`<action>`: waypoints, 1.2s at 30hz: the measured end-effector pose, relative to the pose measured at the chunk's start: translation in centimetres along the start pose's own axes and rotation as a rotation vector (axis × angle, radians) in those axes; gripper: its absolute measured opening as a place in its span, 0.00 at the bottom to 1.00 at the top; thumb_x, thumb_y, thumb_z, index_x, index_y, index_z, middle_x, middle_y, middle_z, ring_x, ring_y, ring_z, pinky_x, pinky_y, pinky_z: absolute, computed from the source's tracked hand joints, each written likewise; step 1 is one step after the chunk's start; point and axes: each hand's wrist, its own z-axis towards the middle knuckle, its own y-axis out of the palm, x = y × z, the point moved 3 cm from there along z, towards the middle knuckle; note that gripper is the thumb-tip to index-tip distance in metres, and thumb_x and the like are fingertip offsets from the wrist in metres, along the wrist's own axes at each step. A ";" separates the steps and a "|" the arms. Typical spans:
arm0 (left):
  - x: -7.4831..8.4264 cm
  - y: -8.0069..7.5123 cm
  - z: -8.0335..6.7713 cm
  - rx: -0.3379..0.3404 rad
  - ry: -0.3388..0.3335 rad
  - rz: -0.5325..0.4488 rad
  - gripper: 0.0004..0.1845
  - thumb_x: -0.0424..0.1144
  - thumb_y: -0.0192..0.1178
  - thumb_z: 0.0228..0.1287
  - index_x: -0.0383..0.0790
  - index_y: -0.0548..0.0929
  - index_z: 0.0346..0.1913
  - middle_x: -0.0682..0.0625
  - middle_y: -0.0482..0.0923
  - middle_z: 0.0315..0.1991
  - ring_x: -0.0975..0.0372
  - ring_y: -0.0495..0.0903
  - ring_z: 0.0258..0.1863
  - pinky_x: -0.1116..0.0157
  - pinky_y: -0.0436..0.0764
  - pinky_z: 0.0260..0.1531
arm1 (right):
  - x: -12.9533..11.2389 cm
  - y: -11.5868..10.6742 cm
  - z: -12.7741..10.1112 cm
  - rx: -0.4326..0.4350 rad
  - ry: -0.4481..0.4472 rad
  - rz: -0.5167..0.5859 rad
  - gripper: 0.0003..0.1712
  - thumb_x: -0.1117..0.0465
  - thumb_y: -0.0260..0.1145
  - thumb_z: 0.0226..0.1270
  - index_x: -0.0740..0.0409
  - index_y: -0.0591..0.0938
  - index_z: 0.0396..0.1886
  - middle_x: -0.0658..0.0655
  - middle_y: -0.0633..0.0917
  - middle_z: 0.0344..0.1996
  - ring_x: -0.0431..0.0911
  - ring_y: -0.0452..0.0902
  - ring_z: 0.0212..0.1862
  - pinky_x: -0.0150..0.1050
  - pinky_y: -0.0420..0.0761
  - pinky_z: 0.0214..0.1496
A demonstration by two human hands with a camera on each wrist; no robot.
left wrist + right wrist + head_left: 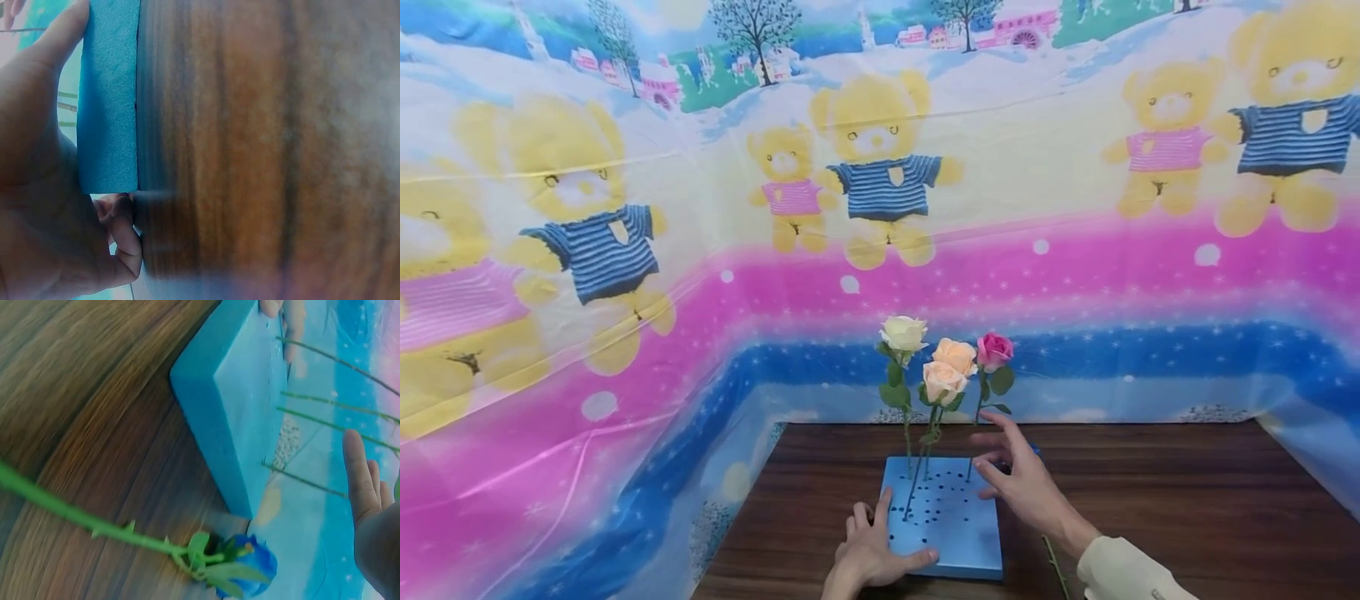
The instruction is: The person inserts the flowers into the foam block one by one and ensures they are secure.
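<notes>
A light blue foam block (955, 542) with several small holes lies on the table. Upright in it stand a white rose (903, 333), two peach roses (945, 380) and a pink rose (995, 351); one peach stem leans. My left hand (872, 550) holds the block's near left corner, thumb over the front edge, other fingers along the left side. At the pink rose's stem (306, 480), my right hand (1026, 483) has its fingers spread and grips nothing. Below it a blue rose (253, 569) lies on the table, its bloom mostly hidden by that hand in the head view.
The dark wooden table (1187, 500) reaches back to a hanging cloth (1037, 275) printed with bears, which also runs along the left side. The blue rose's green stem (1055, 567) points toward the front edge, right of the block.
</notes>
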 end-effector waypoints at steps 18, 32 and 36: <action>-1.1 0.2 0.1 -0.003 -0.043 -0.008 0.72 0.84 0.74 0.50 0.49 0.57 0.91 0.32 0.64 0.64 0.39 0.71 0.59 0.40 0.75 0.39 | 1.5 -6.2 -1.4 0.111 -0.027 -0.068 0.41 0.65 0.64 0.88 0.42 0.58 0.90 0.69 0.76 0.73 0.68 0.79 0.66 0.53 0.93 0.41; -0.9 0.1 0.1 0.000 -0.025 -0.009 0.70 0.82 0.74 0.53 0.49 0.58 0.91 0.33 0.64 0.63 0.41 0.71 0.58 0.42 0.74 0.37 | 2.7 -8.3 -2.2 0.244 0.080 -0.276 0.39 0.64 0.65 0.87 0.52 0.60 0.88 0.71 0.79 0.67 0.66 0.84 0.62 0.52 0.91 0.43; -0.6 -0.1 0.0 0.007 -0.017 -0.001 0.70 0.81 0.74 0.53 0.50 0.57 0.91 0.33 0.64 0.62 0.42 0.70 0.56 0.44 0.72 0.35 | 3.2 -8.1 -2.3 0.213 0.175 -0.439 0.37 0.65 0.68 0.82 0.62 0.63 0.83 0.74 0.81 0.63 0.61 0.86 0.56 0.55 0.87 0.47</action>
